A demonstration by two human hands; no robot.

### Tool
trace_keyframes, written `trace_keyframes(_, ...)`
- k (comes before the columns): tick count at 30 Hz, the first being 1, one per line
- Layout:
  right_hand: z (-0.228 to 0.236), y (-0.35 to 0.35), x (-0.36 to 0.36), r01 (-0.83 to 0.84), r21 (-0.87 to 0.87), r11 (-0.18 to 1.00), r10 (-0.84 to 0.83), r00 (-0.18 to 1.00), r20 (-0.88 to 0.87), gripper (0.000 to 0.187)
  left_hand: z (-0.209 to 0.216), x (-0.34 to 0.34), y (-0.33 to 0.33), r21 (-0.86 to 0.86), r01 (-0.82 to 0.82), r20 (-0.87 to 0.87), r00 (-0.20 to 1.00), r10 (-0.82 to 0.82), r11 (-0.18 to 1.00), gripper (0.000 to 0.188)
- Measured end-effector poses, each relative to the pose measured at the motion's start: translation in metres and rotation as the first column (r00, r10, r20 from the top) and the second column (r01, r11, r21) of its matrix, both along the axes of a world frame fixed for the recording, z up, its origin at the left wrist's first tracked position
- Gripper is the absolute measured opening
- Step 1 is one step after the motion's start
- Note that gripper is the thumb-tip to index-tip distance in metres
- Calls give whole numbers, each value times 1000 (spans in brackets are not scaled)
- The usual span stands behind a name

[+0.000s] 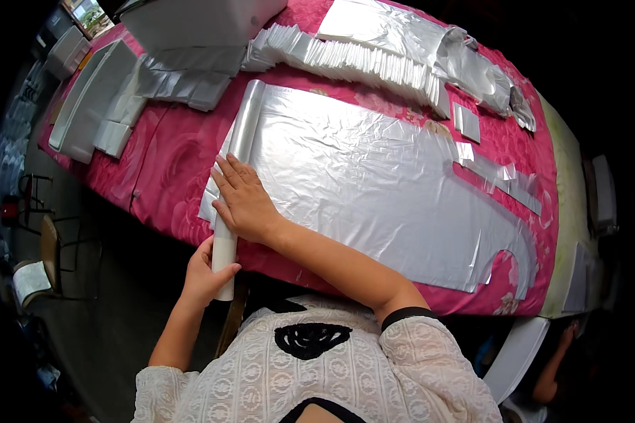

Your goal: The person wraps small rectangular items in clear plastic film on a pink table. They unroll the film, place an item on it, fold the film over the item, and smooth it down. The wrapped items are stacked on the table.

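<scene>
Your left hand (204, 273) is gripping the bare near end of the white roller (224, 255), its thumb lying across the tube, while your right hand (247, 201) is resting farther up, fingers extended and pressing over the roller rather than closing round it. The roller is lying directly under both hands, its long axis running away from your body and leaning a little right at the far end; your left hand is holding the nearer end, which is overhanging the edge of the pink-clothed bench (171, 185). From the roller, the clear film sheet (346, 169) is stretching to your right, passing beneath your right forearm. Beyond it, folded packets (353, 65) are standing in a long row, and a white bin (85, 113) is sitting far left.
</scene>
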State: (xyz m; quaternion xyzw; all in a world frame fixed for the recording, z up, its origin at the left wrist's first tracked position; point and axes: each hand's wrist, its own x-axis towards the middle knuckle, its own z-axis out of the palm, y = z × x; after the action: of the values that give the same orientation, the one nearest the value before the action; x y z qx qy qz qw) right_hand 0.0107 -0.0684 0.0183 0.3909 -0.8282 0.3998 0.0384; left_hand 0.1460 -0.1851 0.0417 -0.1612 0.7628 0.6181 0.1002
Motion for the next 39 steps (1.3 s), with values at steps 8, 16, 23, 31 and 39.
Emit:
trace_keyframes(8, 80, 70, -2, 437, -772, 463, 444, 639, 628, 91, 29, -24, 38, 833, 242, -82, 944, -321, 498, 84)
trace_keyframes(16, 70, 146, -6, 646, -603, 469, 310, 519, 797, 69, 41, -60, 105, 529, 385, 80, 865, -496, 757, 61)
trace_keyframes(23, 60, 160, 18, 683, -628, 373, 369, 512, 776, 66, 31, -57, 114, 784, 326, 98, 775, -624, 528, 64)
trace_keyframes(31, 19, 147, 36, 713, -501, 491, 126, 511, 850, 51, 20, -64, 127, 454, 354, 133, 880, -455, 818, 46)
trace_keyframes(39, -8, 235, -41, 819, -524, 236, 189, 490, 851, 42, 9, -37, 89, 350, 463, 360, 736, -573, 814, 33)
